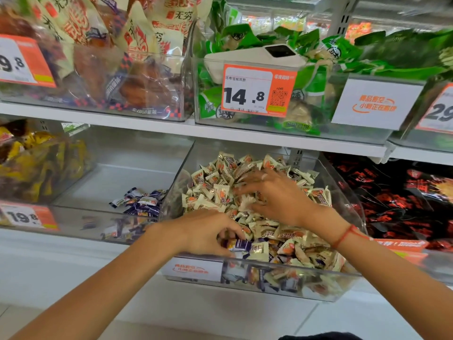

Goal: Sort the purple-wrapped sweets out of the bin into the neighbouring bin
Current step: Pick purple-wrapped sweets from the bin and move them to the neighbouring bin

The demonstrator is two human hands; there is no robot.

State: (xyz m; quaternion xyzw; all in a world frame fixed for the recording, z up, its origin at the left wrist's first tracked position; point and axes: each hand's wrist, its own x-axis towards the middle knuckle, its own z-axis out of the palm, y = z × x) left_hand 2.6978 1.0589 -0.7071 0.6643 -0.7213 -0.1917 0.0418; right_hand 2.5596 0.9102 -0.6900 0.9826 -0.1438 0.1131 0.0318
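A clear bin (pixel 289 283) on the lower shelf is heaped with cream-wrapped sweets (pixel 220 190), with a few purple ones mixed in near its front. My left hand (pixel 208 234) is at the bin's front left and pinches a purple-wrapped sweet (pixel 241 245). My right hand (pixel 272 195) lies spread on top of the heap, fingers straight and pressing into the cream sweets. The neighbouring clear bin (pixel 122 177) to the left holds a small pile of purple-wrapped sweets (pixel 142 201) in its front right corner.
A bin of yellow packets (pixel 31 165) stands at far left, black-and-red packets (pixel 404 197) at right. The upper shelf (pixel 171 128) carries bins of large snack bags and green packets with price tags. A white shelf ledge (pixel 73 266) runs below.
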